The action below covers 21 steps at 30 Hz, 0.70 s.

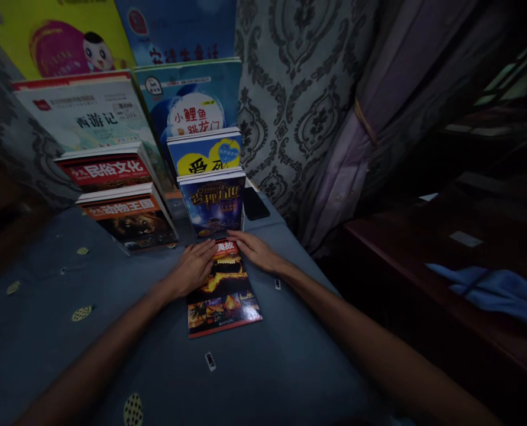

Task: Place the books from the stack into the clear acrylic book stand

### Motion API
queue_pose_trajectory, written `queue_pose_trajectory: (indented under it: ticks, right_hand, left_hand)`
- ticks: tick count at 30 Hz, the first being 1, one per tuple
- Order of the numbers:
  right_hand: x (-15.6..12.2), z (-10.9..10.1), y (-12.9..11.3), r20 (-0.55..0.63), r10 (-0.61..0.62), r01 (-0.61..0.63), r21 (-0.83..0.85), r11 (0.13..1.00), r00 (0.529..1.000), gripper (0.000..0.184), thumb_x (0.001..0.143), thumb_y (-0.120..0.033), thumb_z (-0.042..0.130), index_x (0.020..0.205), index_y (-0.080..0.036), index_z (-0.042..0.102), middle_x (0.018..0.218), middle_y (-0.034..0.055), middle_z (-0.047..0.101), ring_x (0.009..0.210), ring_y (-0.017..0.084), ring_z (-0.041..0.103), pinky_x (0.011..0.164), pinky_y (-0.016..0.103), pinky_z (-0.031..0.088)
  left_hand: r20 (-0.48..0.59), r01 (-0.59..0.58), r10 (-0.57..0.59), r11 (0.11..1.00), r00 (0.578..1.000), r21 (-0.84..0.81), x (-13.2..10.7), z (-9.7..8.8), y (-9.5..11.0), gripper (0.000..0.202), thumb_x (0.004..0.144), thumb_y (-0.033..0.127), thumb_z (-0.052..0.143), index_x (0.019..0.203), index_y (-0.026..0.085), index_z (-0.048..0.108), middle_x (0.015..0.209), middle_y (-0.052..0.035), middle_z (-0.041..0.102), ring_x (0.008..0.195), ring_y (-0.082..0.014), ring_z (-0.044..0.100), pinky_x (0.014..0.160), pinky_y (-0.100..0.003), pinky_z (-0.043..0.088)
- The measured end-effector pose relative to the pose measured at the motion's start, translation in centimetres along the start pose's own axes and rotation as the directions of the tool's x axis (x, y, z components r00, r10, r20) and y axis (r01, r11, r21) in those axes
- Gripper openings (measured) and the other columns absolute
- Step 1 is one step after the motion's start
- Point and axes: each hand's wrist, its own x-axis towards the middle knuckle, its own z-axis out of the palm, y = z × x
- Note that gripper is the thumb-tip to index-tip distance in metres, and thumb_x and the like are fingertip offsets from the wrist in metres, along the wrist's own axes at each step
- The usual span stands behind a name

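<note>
A dark paperback book (223, 302) with a red title band lies flat on the blue-grey cloth. My left hand (194, 267) rests on its upper left part, fingers stretched out and covering some of the title. Across the top right corner reaches my right hand (256, 251), its fingers extended near the foot of a standing dark blue book (214, 204); whether they touch that book I cannot tell. Neither hand is closed around anything. Behind the blue book stands a yellow and blue book (207, 157). Left of it stands a book with a lion cover (134, 223).
More upright books, a red-titled book (112, 168), a pale book (94, 118) and a teal book (192, 100), stand in rows behind. A black phone (255, 204) lies right of them. Patterned wallpaper (290, 106) and a tied curtain (347, 154) are beyond. Blue cloth (494, 290) lies at right.
</note>
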Motion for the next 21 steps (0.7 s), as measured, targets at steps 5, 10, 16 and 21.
queue_pose_trajectory:
  ticks: [5, 10, 16, 21]
  right_hand:
    - [0.1, -0.1, -0.1, -0.004, -0.011, 0.011, 0.005, 1.0, 1.0, 0.043, 0.101, -0.026, 0.034, 0.14, -0.016, 0.05, 0.129, 0.011, 0.068, 0.123, 0.022, 0.061, 0.106, 0.043, 0.047]
    - [0.2, 0.1, 0.1, -0.001, -0.016, 0.016, 0.002, 1.0, 1.0, 0.043, 0.1, -0.024, 0.034, 0.138, -0.015, 0.053, 0.136, 0.0107, 0.063, 0.125, 0.02, 0.059, 0.108, 0.041, 0.045]
    - [0.2, 0.4, 0.3, 0.018, -0.029, 0.03, -0.042, 0.999, 0.999, 0.043, 0.099, -0.02, 0.034, 0.136, -0.016, 0.055, 0.136, 0.0084, 0.063, 0.126, 0.02, 0.058, 0.109, 0.042, 0.044]
    - [0.0, 0.4, -0.1, 0.021, -0.028, 0.029, -0.082, 0.996, 0.999, 0.043, 0.1, -0.023, 0.035, 0.137, -0.018, 0.055, 0.139, 0.0077, 0.062, 0.128, 0.021, 0.056, 0.109, 0.043, 0.043]
  left_hand:
    - [0.027, -0.069, 0.07, 0.997, 0.997, -0.03, 2.0, 0.2, 0.9, 0.046, 0.098, 0.021, 0.038, 0.142, 0.018, 0.049, 0.149, -0.0117, 0.05, 0.14, -0.0246, 0.044, 0.114, -0.049, 0.035]
    - [0.008, -0.086, 0.086, 0.996, 0.996, -0.03, 2.2, 0.2, 1.3, 0.044, 0.097, 0.02, 0.04, 0.139, 0.02, 0.054, 0.147, -0.0115, 0.052, 0.136, -0.0252, 0.047, 0.112, -0.049, 0.036]
    - [0.079, -0.181, 0.187, 0.98, 0.979, -0.076, 1.3, -0.2, 3.2, 0.049, 0.093, 0.012, 0.04, 0.139, 0.019, 0.054, 0.146, -0.0101, 0.054, 0.137, -0.0228, 0.048, 0.115, -0.05, 0.033]
    - [0.1, -0.243, 0.259, 0.958, 0.961, -0.151, -0.3, -0.9, 5.5, 0.049, 0.093, 0.012, 0.04, 0.139, 0.021, 0.054, 0.144, -0.0092, 0.056, 0.138, -0.0237, 0.045, 0.115, -0.052, 0.032]
